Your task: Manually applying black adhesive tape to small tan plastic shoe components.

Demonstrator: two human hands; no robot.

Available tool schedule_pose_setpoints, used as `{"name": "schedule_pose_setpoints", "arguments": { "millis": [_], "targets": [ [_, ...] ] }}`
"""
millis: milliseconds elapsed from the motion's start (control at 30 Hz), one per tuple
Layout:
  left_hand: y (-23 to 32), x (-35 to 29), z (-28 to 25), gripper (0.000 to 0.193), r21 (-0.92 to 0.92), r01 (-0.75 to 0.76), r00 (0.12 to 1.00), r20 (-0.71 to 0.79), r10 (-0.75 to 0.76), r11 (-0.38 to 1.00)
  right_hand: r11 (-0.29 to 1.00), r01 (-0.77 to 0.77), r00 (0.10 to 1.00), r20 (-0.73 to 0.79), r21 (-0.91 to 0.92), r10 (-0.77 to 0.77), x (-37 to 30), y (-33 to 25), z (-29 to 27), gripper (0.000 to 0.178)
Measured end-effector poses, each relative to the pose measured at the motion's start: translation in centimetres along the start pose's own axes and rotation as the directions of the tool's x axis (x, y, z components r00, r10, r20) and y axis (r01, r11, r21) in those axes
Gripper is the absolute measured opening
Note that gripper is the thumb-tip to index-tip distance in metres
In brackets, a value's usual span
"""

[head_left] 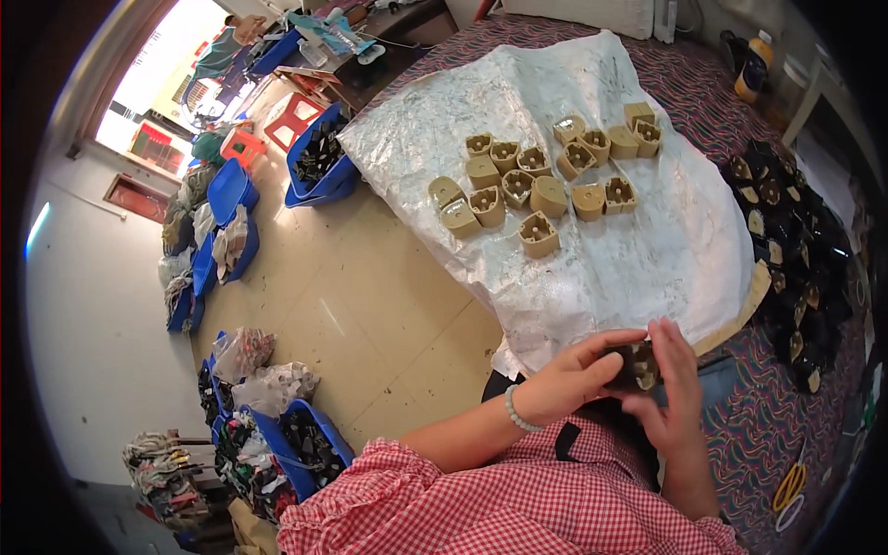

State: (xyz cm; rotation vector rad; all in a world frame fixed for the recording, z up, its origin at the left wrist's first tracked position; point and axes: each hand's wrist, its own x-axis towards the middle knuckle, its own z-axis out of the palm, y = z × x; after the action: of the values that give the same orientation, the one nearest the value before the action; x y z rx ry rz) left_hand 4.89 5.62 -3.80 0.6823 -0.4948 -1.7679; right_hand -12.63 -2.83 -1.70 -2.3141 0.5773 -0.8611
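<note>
A shoe heel [640, 367] with a black outside and a tan hollow inside is held over my lap, in front of the cloth's near edge. My left hand [572, 377] grips it from the left, thumb on the near side and fingers reaching along the far side. My right hand [677, 393] closes on its right side, with long fingers upright against it and the thumb bent below. Beyond my hands, several bare tan heels [539, 235] stand in loose groups on the white sheet [592, 287], some hollow side up, others flat side up.
Black-covered heels [797, 259] lie piled at the right on the patterned tablecloth [749, 416]. Yellow-handled scissors [789, 495] rest near the right edge, and a bottle [754, 67] stands at the back. Blue baskets [319, 153] and a red stool [294, 120] are on the floor at left.
</note>
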Motion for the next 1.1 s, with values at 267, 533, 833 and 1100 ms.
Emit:
{"name": "schedule_pose_setpoints", "arguments": {
  "millis": [267,533,833,1100],
  "targets": [
    [-1.3,1.5,0.6,0.046,-0.058,0.045,0.995,-0.091,-0.05,0.997,0.982,-0.099,0.982,-0.141,0.162,0.122,-0.2,-0.8,0.1,0.063],
    [-0.3,1.7,2.2,0.047,-0.016,0.076,0.986,-0.146,-0.078,0.997,0.993,-0.099,0.995,-0.027,0.061,0.101,-1.3,0.7,-0.5,0.057],
    [-0.8,1.7,1.6,0.047,-0.042,0.111,0.992,-0.048,-0.113,0.993,0.942,-0.178,0.969,-0.117,0.284,0.219,-1.1,-0.5,-0.1,0.066],
    [-0.2,1.2,1.8,0.055,-0.095,0.067,0.998,0.02,-0.065,0.993,0.934,-0.168,0.971,-0.111,0.314,0.211,-0.5,-0.5,-0.3,0.081]
  ]
}}
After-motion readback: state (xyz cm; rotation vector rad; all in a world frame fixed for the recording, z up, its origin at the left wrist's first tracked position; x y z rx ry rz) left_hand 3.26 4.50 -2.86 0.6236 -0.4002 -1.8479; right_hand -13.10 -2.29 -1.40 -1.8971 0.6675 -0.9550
